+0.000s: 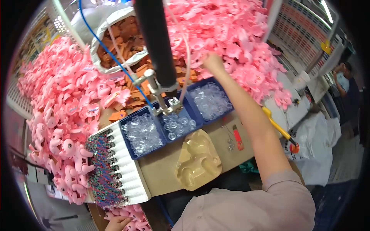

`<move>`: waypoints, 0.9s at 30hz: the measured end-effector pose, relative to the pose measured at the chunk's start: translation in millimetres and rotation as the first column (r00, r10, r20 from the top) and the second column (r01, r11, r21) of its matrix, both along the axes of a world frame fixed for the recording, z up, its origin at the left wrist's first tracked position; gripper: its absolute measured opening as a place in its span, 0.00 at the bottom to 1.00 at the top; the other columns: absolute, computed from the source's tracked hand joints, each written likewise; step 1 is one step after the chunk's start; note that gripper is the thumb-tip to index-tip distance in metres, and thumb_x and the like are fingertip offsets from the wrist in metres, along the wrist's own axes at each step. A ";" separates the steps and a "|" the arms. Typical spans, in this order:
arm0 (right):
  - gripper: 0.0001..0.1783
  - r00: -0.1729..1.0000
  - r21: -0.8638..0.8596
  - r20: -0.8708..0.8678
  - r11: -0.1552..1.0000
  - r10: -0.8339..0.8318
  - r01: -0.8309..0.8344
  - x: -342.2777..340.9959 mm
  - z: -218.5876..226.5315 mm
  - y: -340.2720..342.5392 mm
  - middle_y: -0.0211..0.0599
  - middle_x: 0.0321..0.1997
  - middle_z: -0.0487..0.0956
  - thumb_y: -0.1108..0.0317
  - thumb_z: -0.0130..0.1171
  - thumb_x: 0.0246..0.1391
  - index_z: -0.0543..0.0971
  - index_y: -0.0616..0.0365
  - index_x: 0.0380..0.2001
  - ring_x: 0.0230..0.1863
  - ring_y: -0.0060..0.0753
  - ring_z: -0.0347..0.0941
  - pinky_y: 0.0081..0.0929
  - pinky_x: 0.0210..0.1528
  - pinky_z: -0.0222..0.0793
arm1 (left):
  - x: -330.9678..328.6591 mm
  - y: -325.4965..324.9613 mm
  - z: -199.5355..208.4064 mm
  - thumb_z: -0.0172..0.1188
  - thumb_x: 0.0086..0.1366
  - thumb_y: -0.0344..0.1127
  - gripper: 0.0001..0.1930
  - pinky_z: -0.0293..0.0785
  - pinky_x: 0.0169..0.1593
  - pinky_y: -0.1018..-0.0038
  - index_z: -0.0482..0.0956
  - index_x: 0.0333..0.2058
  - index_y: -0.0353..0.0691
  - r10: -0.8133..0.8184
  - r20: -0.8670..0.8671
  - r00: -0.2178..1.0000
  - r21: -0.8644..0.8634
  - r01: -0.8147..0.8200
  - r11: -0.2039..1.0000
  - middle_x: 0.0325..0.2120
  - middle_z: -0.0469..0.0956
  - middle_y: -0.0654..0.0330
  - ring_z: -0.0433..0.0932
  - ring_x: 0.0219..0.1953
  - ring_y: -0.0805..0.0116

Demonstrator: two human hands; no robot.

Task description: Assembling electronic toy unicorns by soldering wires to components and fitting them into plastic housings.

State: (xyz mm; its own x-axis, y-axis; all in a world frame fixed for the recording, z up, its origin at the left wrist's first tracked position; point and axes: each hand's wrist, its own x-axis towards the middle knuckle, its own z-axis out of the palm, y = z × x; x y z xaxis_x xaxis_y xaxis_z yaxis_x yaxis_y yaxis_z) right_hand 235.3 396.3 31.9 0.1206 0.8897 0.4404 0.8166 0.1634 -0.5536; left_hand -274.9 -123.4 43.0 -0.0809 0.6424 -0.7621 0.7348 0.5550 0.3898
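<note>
My right hand [213,62] reaches forward to the near edge of a large heap of pink plastic toy shells [231,34]. Its fingers are blurred against the pink, so what they hold, if anything, does not show. Low at the left, my left hand [118,223] is cut off by the lower rim. Its fingers are bent together against a pink plastic toy part, among pink animal-shaped toys [133,212] beside the table. Before me lies a tan moulded tray [198,161] with hollow shapes, touched by neither hand.
A blue divided bin [133,156] holds clear plastic pieces, under a metal fixture [163,104] with a black column. Orange blocks [119,42] fill a white sack. Left are wired parts [104,169] on a white ribbed tray and pink toys [69,150]. A red-handled tool [237,138] lies right.
</note>
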 end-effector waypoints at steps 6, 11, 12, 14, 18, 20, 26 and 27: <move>0.23 0.903 -0.042 -0.397 0.987 -0.161 0.158 34.6 -72.9 108.7 0.62 0.39 0.78 0.56 0.60 0.49 0.79 0.70 0.37 0.40 0.52 0.78 0.45 0.40 0.73 | 87.5 140.2 85.6 0.66 0.56 0.32 0.06 0.75 0.38 0.73 0.84 0.31 0.37 -0.387 0.346 0.855 0.524 0.166 0.835 0.27 0.82 0.59 0.81 0.30 0.70; 0.22 0.986 -0.087 -0.146 0.994 -0.086 0.073 -33.7 10.0 62.4 0.54 0.45 0.77 0.60 0.56 0.48 0.76 0.62 0.45 0.45 0.52 0.75 0.45 0.47 0.69 | 114.8 349.6 42.7 0.60 0.61 0.39 0.16 0.73 0.46 0.70 0.78 0.44 0.35 -0.460 0.006 0.888 0.727 0.311 0.612 0.37 0.80 0.52 0.79 0.40 0.63; 0.18 0.993 0.168 -0.092 0.982 -0.073 0.088 -29.7 12.5 59.6 0.53 0.43 0.77 0.63 0.51 0.53 0.76 0.61 0.44 0.45 0.53 0.73 0.45 0.47 0.68 | 127.6 394.4 25.2 0.59 0.58 0.36 0.19 0.71 0.52 0.66 0.76 0.47 0.36 -0.450 -0.233 0.862 0.735 0.459 0.499 0.43 0.78 0.51 0.77 0.47 0.54; 0.18 0.997 0.385 -0.079 0.921 -0.025 0.054 -42.4 35.7 22.6 0.52 0.45 0.75 0.64 0.50 0.57 0.72 0.62 0.47 0.48 0.53 0.72 0.43 0.47 0.68 | 135.5 456.1 -13.5 0.59 0.56 0.34 0.18 0.66 0.55 0.60 0.78 0.47 0.42 -0.372 -0.707 0.601 0.481 0.795 0.370 0.50 0.75 0.55 0.73 0.54 0.58; 0.26 0.828 0.253 -0.539 0.967 0.152 -0.012 -30.3 26.6 -84.4 0.46 0.59 0.67 0.67 0.59 0.56 0.68 0.69 0.55 0.55 0.37 0.68 0.30 0.56 0.66 | 81.1 509.1 -96.1 0.55 0.57 0.43 0.16 0.55 0.61 0.53 0.81 0.41 0.46 -0.110 -0.842 0.528 0.458 0.808 0.371 0.42 0.81 0.57 0.76 0.51 0.61; 0.23 0.802 0.004 -0.594 0.997 0.062 -0.075 10.7 25.3 -167.6 0.43 0.51 0.72 0.64 0.58 0.57 0.70 0.67 0.52 0.51 0.31 0.69 0.24 0.52 0.67 | 122.7 505.7 -60.1 0.54 0.58 0.41 0.13 0.60 0.58 0.58 0.80 0.40 0.49 -0.250 -0.852 0.460 0.341 0.850 0.402 0.40 0.81 0.58 0.78 0.47 0.63; 0.14 0.741 -0.472 -0.667 0.728 0.075 -0.498 -8.2 -24.2 -307.1 0.26 0.35 0.75 0.67 0.59 0.56 0.74 0.62 0.44 0.35 0.17 0.69 0.17 0.37 0.65 | 130.3 459.6 -22.6 0.65 0.46 0.35 0.26 0.69 0.50 0.59 0.72 0.46 0.44 -0.071 -0.329 0.942 0.944 0.331 0.016 0.42 0.74 0.54 0.75 0.45 0.55; 0.15 0.690 -0.480 -0.722 0.687 0.044 -0.546 -16.1 -35.9 -313.2 0.29 0.35 0.76 0.67 0.59 0.55 0.74 0.63 0.44 0.35 0.20 0.70 0.18 0.36 0.66 | 135.8 445.7 -14.7 0.65 0.45 0.35 0.27 0.71 0.48 0.59 0.71 0.48 0.42 -0.072 -0.083 0.994 0.997 0.082 -0.014 0.42 0.73 0.53 0.75 0.45 0.53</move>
State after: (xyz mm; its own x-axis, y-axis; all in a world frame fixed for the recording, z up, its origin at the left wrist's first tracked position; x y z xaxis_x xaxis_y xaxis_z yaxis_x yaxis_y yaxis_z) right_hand 219.3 83.0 -4.0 -0.1935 0.9359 -0.2945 0.2115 -0.2533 -0.9440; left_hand -139.1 322.3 28.3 0.0277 0.7568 0.6530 0.7473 -0.4495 0.4893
